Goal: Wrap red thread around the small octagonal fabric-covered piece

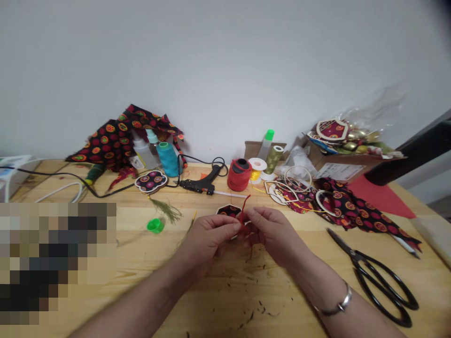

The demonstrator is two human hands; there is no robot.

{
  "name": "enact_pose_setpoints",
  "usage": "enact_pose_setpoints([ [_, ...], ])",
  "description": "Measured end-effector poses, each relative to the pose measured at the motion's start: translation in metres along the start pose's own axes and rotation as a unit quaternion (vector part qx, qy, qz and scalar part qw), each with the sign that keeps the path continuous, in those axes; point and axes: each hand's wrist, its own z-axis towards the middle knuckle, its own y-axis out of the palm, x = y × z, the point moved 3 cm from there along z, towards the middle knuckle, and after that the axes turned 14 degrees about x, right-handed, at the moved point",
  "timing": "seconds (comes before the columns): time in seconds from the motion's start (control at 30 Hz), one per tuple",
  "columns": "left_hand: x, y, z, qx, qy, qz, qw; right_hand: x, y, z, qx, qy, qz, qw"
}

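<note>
Close together above the middle of the table, my left hand (221,230) and my right hand (264,230) both pinch a thin red cord (245,205). One end of the cord sticks up above the fingertips, and a bit of red hangs below my right fingers. Just behind the hands is a patterned fabric piece with a pale rim (228,210), dark with red motifs; my fingers cover its lower part, and I cannot tell whether the cord is joined to it. A silver bracelet (341,304) circles my right wrist.
Black scissors (373,277) lie at the right. A glue gun (200,184), a red thread spool (239,174) and a teal cone (168,159) stand behind. At the left are a green cup (155,226) and a tasselled ornament (151,181). A filled box (338,162) sits back right.
</note>
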Motion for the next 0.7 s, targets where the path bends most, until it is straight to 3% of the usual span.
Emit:
enact_pose_setpoints([
  [0.37,0.0080,0.0026,-0.0026,0.011,0.021,0.019,1.000,-0.0006,0.0001,0.0025,0.050,-0.026,-0.055,0.997],
  [0.7,0.0060,0.0030,-0.0027,0.023,-0.005,0.012,1.000,-0.0027,0.0006,0.0014,0.071,-0.039,-0.061,0.995],
])
